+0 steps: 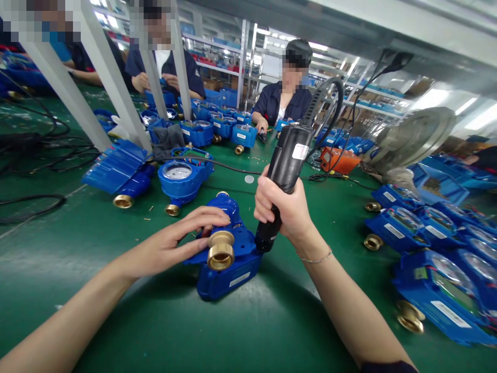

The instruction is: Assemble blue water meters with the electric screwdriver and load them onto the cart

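A blue water meter [236, 243] lies underside up on the green bench in front of me, its brass threaded end [221, 251] facing me. My left hand [186, 233] grips the meter from the left, fingers over its blue body and thumb beside the brass end. In my right hand [283, 202] is a black electric screwdriver [289, 155], held upright at a tilt with the fingers wrapped round it. Its lower tip meets the right side of the meter's housing; the bit itself is hidden.
Other blue meters stand at left [180, 178] and in rows at right [438, 295]. Cables cross the green bench [155, 321]. Beyond are an orange box [339, 159], a fan [415, 137], white posts [112, 72] and co-workers, one [285, 98] directly across.
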The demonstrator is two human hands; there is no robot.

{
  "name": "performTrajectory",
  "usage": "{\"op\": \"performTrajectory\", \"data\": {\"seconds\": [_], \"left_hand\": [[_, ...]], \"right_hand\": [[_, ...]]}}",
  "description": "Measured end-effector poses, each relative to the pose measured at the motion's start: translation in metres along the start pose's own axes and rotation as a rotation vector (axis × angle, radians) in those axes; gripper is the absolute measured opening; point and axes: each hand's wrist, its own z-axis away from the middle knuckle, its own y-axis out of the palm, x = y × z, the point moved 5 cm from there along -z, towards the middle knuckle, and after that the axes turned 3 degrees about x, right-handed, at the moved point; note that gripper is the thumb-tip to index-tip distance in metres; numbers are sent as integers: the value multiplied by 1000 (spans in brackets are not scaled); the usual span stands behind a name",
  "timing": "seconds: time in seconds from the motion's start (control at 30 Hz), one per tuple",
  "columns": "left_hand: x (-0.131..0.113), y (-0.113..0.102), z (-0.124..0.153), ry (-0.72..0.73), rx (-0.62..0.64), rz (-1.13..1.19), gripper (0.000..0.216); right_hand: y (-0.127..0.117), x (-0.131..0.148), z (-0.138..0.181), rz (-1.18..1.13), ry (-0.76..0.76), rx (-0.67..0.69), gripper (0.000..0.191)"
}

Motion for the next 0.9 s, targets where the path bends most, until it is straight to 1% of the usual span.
{"op": "performTrajectory", "data": {"seconds": [0.3,0.43,0.5,0.57,0.63,0.7,0.77,0.83,0.9], "left_hand": [[1,-2,2,-2,9,-34,41],[-3,-11,-5,-84,33,-166,47],[-10,-19,-17,-76,53,-286,49],[-17,-25,-33,-7,105,-411,48],[-22,-26,-50,63,219,-487,44],[-23,-22,-65,108,369,-475,36],[-23,-17,-73,139,492,-403,32],[-23,-13,-77,157,539,-327,34],[-24,-10,-79,163,511,-299,37]], "right_hand": [[-4,5,-3,-45,10,35,32],[-8,4,-4,-45,33,37,35],[-8,3,-4,-46,46,50,34],[-9,1,-4,-54,48,61,33],[-9,3,-5,-60,46,68,33],[-10,10,-6,-59,31,61,32],[-16,26,-8,-67,-18,26,31],[-23,46,-11,-71,-82,-17,31],[-29,63,-13,-44,-120,-41,35]]}}
